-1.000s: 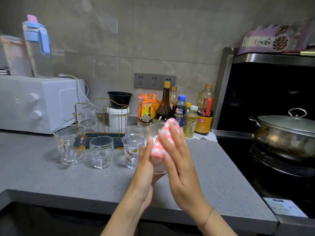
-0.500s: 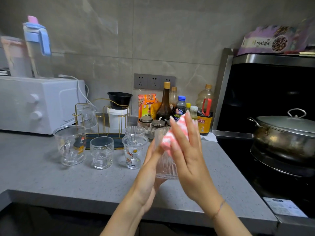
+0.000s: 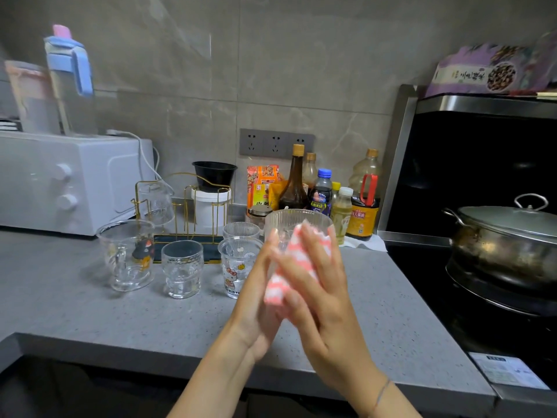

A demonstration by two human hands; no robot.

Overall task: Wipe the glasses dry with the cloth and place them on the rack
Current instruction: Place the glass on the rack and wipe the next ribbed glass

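Note:
I hold a ribbed clear glass (image 3: 297, 217) upright above the counter between both hands. My left hand (image 3: 256, 297) grips its left side and base. With straight fingers, my right hand (image 3: 319, 297) presses a pink-and-white cloth (image 3: 275, 289) against the near side of the glass. The gold wire rack (image 3: 187, 206) stands behind on a dark tray, with one glass (image 3: 156, 203) hanging on its left peg. In front of the rack stand a cartoon mug (image 3: 128, 254), a small tumbler (image 3: 181, 268), a Hello Kitty glass (image 3: 235, 267) and a ribbed glass (image 3: 241, 230).
A white oven (image 3: 60, 182) sits at the back left. Sauce bottles (image 3: 325, 194) and a white tub with a black bowl (image 3: 212, 188) line the wall. On the stove to the right is a lidded steel pot (image 3: 506, 236). The grey counter (image 3: 90, 312) ends at a front edge near me.
My right hand slid the cloth down the glass from the rim toward its middle. The glass dropped slightly and shifted left with both hands.

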